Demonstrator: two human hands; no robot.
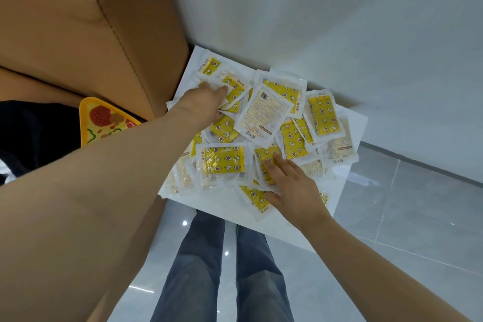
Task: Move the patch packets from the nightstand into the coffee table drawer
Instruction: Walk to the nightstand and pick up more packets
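**Gathering the packets**

Left forearm crosses from 8 o'clock. Right hand presses flat, fingers spread, at the pile's 5 o'clock; left hand curls round packets at 11 o'clock. Patch packets lie heaped on the white table. Next likely calls for bunching them, then lifting.

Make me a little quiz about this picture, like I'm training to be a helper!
1. True or false: the patch packets lie in one neat stack on the nightstand.
2. The right hand lies on the packets with its fingers: A) straight, B) in a fist, C) round a cup.
3. Fill in: the yellow toy beside the brown headboard looks like a slice of ____.
Key: 1 false (a loose, scattered pile); 2 A; 3 pizza.
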